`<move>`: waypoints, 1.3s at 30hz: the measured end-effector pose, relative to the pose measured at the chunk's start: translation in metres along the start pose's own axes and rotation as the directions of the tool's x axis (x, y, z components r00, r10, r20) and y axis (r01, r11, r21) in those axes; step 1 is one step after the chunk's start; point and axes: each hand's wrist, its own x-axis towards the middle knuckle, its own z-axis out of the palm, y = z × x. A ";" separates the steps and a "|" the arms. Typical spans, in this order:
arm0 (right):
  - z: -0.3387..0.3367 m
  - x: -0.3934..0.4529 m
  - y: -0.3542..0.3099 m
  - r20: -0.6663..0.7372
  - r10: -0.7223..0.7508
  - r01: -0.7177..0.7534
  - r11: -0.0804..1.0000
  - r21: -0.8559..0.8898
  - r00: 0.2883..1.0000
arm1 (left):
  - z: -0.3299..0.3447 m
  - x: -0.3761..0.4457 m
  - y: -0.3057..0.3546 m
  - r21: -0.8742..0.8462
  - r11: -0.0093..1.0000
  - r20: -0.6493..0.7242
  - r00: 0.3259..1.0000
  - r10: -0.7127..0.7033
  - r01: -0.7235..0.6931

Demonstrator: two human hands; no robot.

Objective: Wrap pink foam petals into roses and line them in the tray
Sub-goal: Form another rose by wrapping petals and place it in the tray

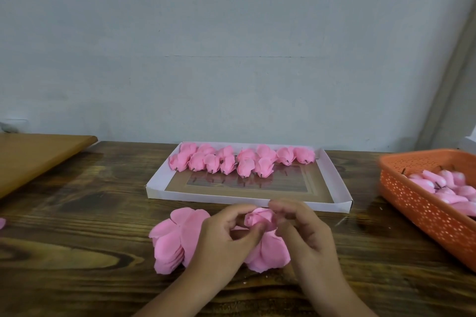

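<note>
A wrapping step is judged to be in hand: a half-formed rose (259, 219) is held just above the bench (77, 213), close in front of the tray (332, 177), and is pinched from both sides. The left hand (226, 237) is closed on it, with the thumb pressed against the lower front of the bud, while the right hand (304, 231) is closed on its right side, the fingertips (277, 206) curled over the top edge. Beneath and between the hands a stack of loose petals (170, 242) is spread on the bench, some fanned to the left and some hidden under the wrists. In the tray, finished roses (242, 159) are lined along the far wall in roughly two rows, and the near half is left bare. An orange basket (422, 213) holding what appear to be pale pink buds on short stems is seen at the right edge. For the next move, a further petal would probably need to be drawn from the stack and curled round the bud without the pinch at its base being loosened; whether enough layers are already on cannot be told.
</note>
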 end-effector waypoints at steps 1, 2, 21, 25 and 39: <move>-0.001 0.001 0.001 -0.023 0.009 -0.009 1.000 0.002 1.000 | 0.000 0.001 0.002 -0.024 1.000 -0.008 1.000 -0.008 0.008; -0.003 0.003 0.002 -0.033 0.021 -0.021 1.000 -0.006 0.999 | 0.000 0.001 0.004 -0.048 0.999 -0.015 1.000 -0.013 0.012; -0.006 0.009 0.007 0.073 0.192 -0.201 0.970 0.136 0.979 | -0.001 -0.002 0.016 -0.125 0.988 0.064 0.994 -0.088 0.095; -0.004 0.009 0.009 0.063 0.217 -0.224 0.966 0.126 0.974 | -0.003 0.000 0.018 -0.169 0.977 0.034 0.992 -0.125 0.129; 0.003 0.009 -0.002 0.486 0.422 -0.643 0.504 0.577 0.766 | -0.004 -0.003 0.027 -0.334 0.900 0.329 0.929 -0.168 0.281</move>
